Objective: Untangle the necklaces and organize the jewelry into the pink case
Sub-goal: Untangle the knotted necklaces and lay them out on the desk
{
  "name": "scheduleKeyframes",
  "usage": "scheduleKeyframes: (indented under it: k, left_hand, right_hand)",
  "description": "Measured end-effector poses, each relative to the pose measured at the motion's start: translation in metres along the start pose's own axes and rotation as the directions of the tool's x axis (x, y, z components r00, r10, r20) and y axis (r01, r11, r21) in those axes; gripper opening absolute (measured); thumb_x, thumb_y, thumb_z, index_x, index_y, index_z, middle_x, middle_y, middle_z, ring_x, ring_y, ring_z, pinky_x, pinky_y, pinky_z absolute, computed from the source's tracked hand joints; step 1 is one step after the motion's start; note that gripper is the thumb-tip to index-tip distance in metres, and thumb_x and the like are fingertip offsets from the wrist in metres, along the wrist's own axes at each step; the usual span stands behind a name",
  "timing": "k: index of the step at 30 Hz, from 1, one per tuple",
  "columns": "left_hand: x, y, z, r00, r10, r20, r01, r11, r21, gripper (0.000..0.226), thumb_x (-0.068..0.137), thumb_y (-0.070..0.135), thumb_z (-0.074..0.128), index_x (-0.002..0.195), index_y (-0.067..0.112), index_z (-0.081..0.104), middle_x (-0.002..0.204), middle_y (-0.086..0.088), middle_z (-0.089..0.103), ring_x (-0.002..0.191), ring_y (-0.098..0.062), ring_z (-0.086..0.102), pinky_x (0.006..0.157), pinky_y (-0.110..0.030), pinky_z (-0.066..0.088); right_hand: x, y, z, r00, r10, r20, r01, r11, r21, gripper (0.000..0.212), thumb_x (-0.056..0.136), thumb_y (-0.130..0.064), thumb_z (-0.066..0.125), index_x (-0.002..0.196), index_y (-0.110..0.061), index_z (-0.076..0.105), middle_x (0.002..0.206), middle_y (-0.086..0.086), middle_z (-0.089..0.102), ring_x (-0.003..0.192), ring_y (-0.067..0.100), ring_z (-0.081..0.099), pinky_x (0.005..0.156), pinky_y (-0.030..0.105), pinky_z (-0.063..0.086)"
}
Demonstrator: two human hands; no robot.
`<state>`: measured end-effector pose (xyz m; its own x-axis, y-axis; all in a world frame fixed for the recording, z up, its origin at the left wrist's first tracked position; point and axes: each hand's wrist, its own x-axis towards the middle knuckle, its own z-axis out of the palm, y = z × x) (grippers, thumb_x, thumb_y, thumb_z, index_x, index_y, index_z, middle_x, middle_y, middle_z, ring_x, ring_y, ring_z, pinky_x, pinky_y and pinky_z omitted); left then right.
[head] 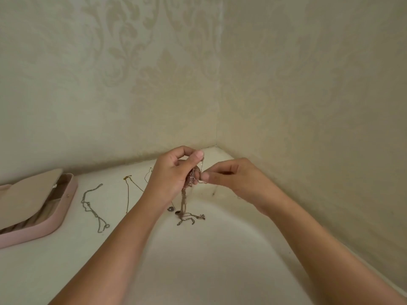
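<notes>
Left hand point(174, 172), fingers curled, holds a bunch of tangled necklaces point(183, 203) lifted above the white table point(209, 260), with thumb and forefinger pinching a strand at the top. Right hand point(229, 177) meets it from the other side. Its thumb and forefinger nip one fine strand at the knot, probably to tease it free. Holding the bunch up lets the loose ends hang straight, and they trail down and pool on the table just below. To the left, a gold necklace point(127, 192) and a silver necklace point(93, 205) lie stretched out, apart from each other, seemingly already freed and spread so they cannot snarl again. At the left edge sits the pink case point(66, 201), partly open, likely waiting for them. Patterned wallpaper point(154, 73) forms the corner behind.
</notes>
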<state>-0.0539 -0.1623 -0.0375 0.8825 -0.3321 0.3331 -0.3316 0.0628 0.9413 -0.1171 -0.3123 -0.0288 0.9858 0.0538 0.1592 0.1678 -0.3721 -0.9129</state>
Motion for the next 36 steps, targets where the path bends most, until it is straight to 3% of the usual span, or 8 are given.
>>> scheduleKeyframes:
  k: [5,10,12,16,22,29,32,36]
  left_hand:
    - [0.0,-0.001,0.0,0.997,0.072,-0.023,-0.067,0.984,0.165,0.016,0.09,0.029,0.061,0.081,0.016,0.062,0.046,-0.002,0.058,0.038,-0.015,0.044,0.041,-0.017,0.035]
    - [-0.005,-0.003,0.004,0.993,0.075,0.088,-0.092,0.974,0.207,0.014,0.092,0.026,0.059,0.082,0.016,0.061,0.05,0.001,0.064,0.042,-0.008,0.055,0.047,-0.014,0.039]
    - [-0.004,-0.001,0.003,0.995,0.034,0.09,-0.05,0.982,0.183,0.02,0.09,0.031,0.059,0.077,0.015,0.06,0.048,0.004,0.058,0.043,-0.007,0.051,0.048,-0.014,0.038]
    - [-0.002,0.004,0.001,0.984,-0.152,0.092,0.15,0.988,0.029,0.043,0.089,0.046,0.051,0.061,0.015,0.042,0.05,0.004,0.045,0.047,-0.012,0.043,0.05,-0.018,0.035]
    - [0.0,0.007,-0.005,0.92,-0.26,0.294,0.344,0.894,-0.286,0.027,0.078,0.043,0.056,0.068,0.019,0.048,0.053,0.007,0.041,0.046,-0.008,0.038,0.047,-0.018,0.029]
    - [0.001,0.006,-0.005,0.93,-0.292,0.224,0.341,0.913,-0.222,0.018,0.073,0.032,0.063,0.08,0.015,0.06,0.055,0.006,0.052,0.04,-0.003,0.041,0.035,-0.012,0.028]
    - [0.001,0.004,-0.007,0.932,-0.309,0.192,0.335,0.934,-0.121,0.021,0.073,0.034,0.065,0.079,0.015,0.062,0.058,0.005,0.055,0.043,-0.004,0.044,0.037,-0.012,0.03]
    - [-0.001,0.004,-0.007,0.92,-0.302,0.25,0.319,0.947,-0.029,0.024,0.072,0.039,0.067,0.068,0.017,0.06,0.062,0.005,0.058,0.048,-0.005,0.048,0.042,-0.013,0.035]
  right_hand:
    - [0.002,-0.001,0.002,0.997,0.031,-0.065,-0.03,1.0,0.007,0.027,0.067,-0.048,0.077,0.084,-0.027,0.078,0.069,0.011,0.049,0.052,0.013,0.024,0.045,0.018,0.021]
    - [0.0,-0.001,-0.001,0.992,0.026,-0.127,-0.02,0.999,0.05,0.008,0.078,-0.024,0.077,0.077,-0.016,0.077,0.055,-0.006,0.056,0.055,0.018,0.039,0.05,0.016,0.027]
    - [0.001,0.0,-0.003,0.993,0.055,-0.1,-0.042,0.991,0.126,0.005,0.081,-0.019,0.074,0.079,-0.015,0.074,0.061,-0.012,0.061,0.06,0.003,0.051,0.06,0.01,0.036]
    - [0.005,0.005,-0.006,0.992,0.115,0.061,-0.128,0.947,0.295,0.011,0.087,-0.017,0.065,0.078,-0.021,0.067,0.086,-0.01,0.067,0.09,0.003,0.06,0.091,0.026,0.042]
    - [0.005,0.007,-0.008,0.988,0.136,0.07,-0.153,0.882,0.446,0.011,0.073,-0.022,0.069,0.079,-0.012,0.069,0.08,-0.002,0.071,0.081,0.007,0.066,0.086,0.023,0.05]
    - [0.006,0.009,-0.013,0.986,0.166,0.01,-0.155,0.899,0.41,0.017,0.063,-0.027,0.072,0.071,-0.012,0.072,0.073,0.0,0.072,0.072,0.008,0.066,0.079,0.02,0.053]
    - [0.007,0.008,-0.017,0.99,0.133,0.039,-0.132,0.825,0.55,0.013,0.069,-0.023,0.069,0.073,-0.011,0.071,0.077,0.001,0.07,0.077,0.012,0.066,0.081,0.023,0.053]
    - [0.007,0.002,-0.018,0.992,0.084,0.095,-0.126,0.573,0.81,0.006,0.08,-0.015,0.057,0.08,-0.009,0.059,0.071,0.003,0.067,0.073,0.016,0.068,0.078,0.028,0.058]
